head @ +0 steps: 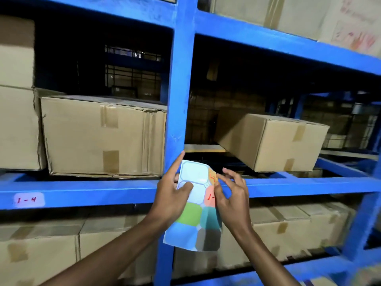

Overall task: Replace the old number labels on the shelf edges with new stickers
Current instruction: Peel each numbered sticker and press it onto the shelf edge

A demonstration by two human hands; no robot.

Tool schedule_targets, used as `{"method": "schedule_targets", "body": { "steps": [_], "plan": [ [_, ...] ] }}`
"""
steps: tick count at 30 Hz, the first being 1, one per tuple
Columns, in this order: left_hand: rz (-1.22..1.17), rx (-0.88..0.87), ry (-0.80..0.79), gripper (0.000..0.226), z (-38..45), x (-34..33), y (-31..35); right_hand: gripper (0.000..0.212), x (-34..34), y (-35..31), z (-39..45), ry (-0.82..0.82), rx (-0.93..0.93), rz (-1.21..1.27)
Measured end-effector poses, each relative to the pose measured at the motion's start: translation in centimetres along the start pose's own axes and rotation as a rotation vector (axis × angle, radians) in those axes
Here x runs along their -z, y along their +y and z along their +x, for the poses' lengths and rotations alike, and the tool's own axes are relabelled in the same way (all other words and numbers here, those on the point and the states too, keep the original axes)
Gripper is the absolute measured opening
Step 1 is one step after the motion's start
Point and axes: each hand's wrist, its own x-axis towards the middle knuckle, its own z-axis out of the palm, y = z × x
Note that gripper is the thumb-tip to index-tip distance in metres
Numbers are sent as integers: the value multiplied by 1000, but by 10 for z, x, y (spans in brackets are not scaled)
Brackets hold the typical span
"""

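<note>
A large cardboard box (103,135), sealed with brown tape and creased along its right side, sits in the left bay. Touching its left side is a stack of two plain cartons (16,89). In the right bay a smaller taped box (272,141) rests tilted, its front corner overhanging. More taped cartons (61,250) fill the level below, and pale boxes (288,13) stand on the top level. Dark wire grids (133,71) show behind.

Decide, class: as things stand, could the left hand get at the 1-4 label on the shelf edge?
Probably yes, but not freely. The 1-4 label sits exposed on the blue beam, with nothing covering it. However, the left hand is busy holding the sticker sheet, so it would first have to release that.
</note>
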Motion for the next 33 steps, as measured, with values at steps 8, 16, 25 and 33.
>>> {"method": "schedule_targets", "body": {
  "steps": [8,16,25,33],
  "plan": [
    [-12,-67,11,67,0,15,15,8,4,-34,20,-21,-93,93],
    [254,-174,44,75,4,14,14,12,18,-44,31,-51,-197,239],
    [649,-458,14,81,48,11,25,18,56,-36,77,-279,-459,547],
    [809,-618,57,81,132,-48,74,28,118,-27,181,-261,-8,491]
  ]
}}
